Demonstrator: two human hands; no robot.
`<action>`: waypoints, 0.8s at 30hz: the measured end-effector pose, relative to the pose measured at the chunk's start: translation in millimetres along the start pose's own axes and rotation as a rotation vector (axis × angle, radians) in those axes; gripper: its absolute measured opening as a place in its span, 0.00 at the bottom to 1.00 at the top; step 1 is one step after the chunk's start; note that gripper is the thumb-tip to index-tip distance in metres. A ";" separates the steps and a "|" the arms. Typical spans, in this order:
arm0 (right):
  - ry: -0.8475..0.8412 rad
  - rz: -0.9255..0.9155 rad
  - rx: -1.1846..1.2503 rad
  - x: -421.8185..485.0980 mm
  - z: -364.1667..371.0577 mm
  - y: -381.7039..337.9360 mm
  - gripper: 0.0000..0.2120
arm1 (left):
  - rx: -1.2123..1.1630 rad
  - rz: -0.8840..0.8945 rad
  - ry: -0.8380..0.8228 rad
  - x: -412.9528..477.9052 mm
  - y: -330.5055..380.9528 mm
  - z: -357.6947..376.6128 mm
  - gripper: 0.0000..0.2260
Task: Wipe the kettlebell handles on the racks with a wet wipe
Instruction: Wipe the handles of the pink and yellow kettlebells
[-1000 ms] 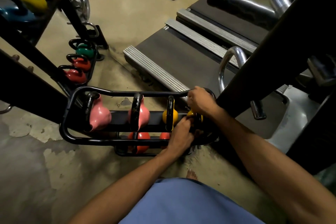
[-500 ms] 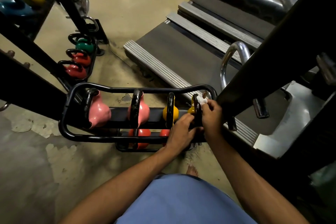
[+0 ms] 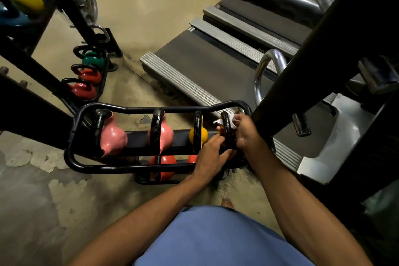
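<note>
A low black tube rack (image 3: 75,136) holds two pink kettlebells (image 3: 112,136), (image 3: 165,134) and a yellow one (image 3: 200,134), all with black handles. At the rack's right end stands a fourth kettlebell whose black handle (image 3: 225,127) rises between my hands. My right hand (image 3: 246,134) grips a white wet wipe (image 3: 224,120) pressed around the top of that handle. My left hand (image 3: 212,155) holds the lower part of the same handle from the near side. Its body is mostly hidden by my hands.
Orange kettlebells (image 3: 164,165) sit on the rack's lower tier. A second rack at left carries green and red kettlebells (image 3: 88,75). Treadmill decks (image 3: 216,67) lie beyond, a thick black machine post (image 3: 313,67) stands right of my hands, and a chrome rail (image 3: 267,67) curves behind it.
My right hand came off the rack's top rail and down onto the rightmost kettlebell handle with the wipe, which now shows. My left hand stayed on the handle's lower part.
</note>
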State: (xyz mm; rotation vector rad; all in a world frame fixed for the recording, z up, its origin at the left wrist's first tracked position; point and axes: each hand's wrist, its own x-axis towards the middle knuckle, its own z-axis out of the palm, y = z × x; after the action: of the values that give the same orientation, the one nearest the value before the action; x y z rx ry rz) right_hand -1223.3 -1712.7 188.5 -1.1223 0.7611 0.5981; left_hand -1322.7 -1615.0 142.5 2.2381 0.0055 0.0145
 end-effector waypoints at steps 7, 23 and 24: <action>0.043 -0.061 -0.002 15.4 -1.5 11.4 0.13 | 0.002 0.025 -0.018 -4.1 0.3 2.6 0.11; 0.384 -1.110 -0.874 -28.3 -36.7 56.9 0.04 | -0.019 0.024 -0.034 1.2 0.8 0.0 0.15; 0.381 -1.042 -0.837 -24.0 -32.3 52.0 0.07 | -0.032 0.029 -0.042 0.8 0.6 -1.3 0.17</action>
State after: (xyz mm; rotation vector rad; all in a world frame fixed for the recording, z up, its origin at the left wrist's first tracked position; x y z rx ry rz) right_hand -1284.8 -1727.3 170.4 -2.2147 0.1131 -0.2510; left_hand -1321.9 -1614.4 143.8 2.2058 -0.0496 -0.0167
